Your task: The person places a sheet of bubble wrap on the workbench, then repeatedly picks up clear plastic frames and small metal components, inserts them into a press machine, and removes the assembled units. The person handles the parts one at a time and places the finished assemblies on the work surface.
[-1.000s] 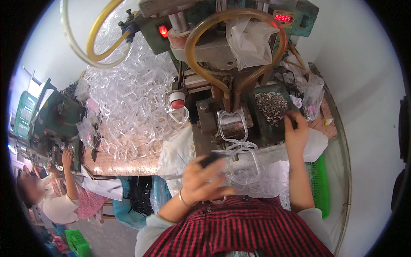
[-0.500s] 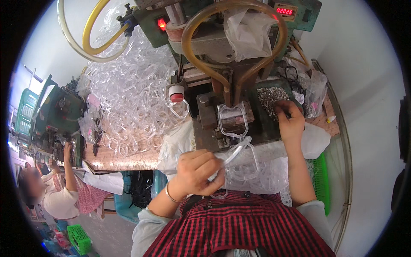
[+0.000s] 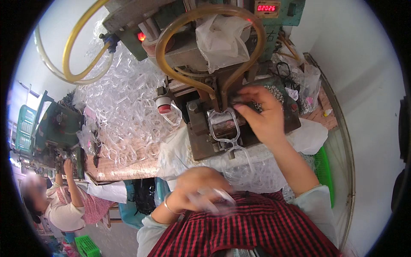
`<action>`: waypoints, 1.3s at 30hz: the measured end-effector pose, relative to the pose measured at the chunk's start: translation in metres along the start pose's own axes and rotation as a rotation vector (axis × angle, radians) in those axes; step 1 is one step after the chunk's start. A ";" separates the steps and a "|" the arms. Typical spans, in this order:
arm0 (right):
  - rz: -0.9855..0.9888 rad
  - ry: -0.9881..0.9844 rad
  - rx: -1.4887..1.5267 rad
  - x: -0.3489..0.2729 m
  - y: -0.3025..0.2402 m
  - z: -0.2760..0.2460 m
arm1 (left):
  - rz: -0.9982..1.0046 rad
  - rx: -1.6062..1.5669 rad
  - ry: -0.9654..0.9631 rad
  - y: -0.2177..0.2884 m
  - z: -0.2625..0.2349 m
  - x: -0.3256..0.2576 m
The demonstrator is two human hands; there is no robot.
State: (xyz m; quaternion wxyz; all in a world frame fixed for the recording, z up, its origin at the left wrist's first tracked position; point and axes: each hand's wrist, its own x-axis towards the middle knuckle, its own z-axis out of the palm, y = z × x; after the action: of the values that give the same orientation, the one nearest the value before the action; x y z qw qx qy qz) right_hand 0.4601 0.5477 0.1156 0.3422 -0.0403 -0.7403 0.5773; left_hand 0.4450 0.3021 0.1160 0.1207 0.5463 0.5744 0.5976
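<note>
A clear plastic eyeglass frame (image 3: 225, 139) rests with one rim on the metal fixture of a green press (image 3: 192, 143); its other rim sticks out toward me over the edge. My right hand (image 3: 267, 118) is at the fixture's right side, thumb and fingers drawn together beside the lower ends of the brown tube (image 3: 262, 40). Whatever lies between those fingertips is too small to make out. Low over my lap, my left hand (image 3: 199, 188) is blurred but closed around another clear eyeglass frame (image 3: 214, 202). Behind my right hand sits a tray of small metal parts (image 3: 274, 93), partly covered.
A large heap of clear frames (image 3: 124, 103) covers the table on the left. A red button (image 3: 164, 108) stands beside the fixture. Plastic bags (image 3: 310, 92) lie at the right, above a green basket (image 3: 324, 171). Another person (image 3: 64, 201) works at a machine far left.
My right hand has moved left from the parts tray to the fixture. My left hand has drawn back toward my lap with a frame, away from the one on the fixture. The view has shifted.
</note>
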 end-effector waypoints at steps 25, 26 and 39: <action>0.173 0.237 -0.330 -0.032 0.051 -0.038 | -0.619 -1.069 -0.172 -0.011 0.013 0.040; 0.156 0.273 -0.356 -0.031 0.057 -0.046 | -0.676 -1.249 -0.197 -0.016 0.015 0.047; 0.121 0.244 -0.582 -0.037 0.064 -0.093 | -0.862 -1.353 0.109 -0.017 0.029 0.071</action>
State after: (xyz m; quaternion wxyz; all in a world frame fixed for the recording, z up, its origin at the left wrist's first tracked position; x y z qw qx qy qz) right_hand 0.5182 0.6289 0.0514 0.3675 -0.2492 -0.8242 0.3516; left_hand 0.4330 0.3781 0.1315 0.6176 0.0549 0.2532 0.7426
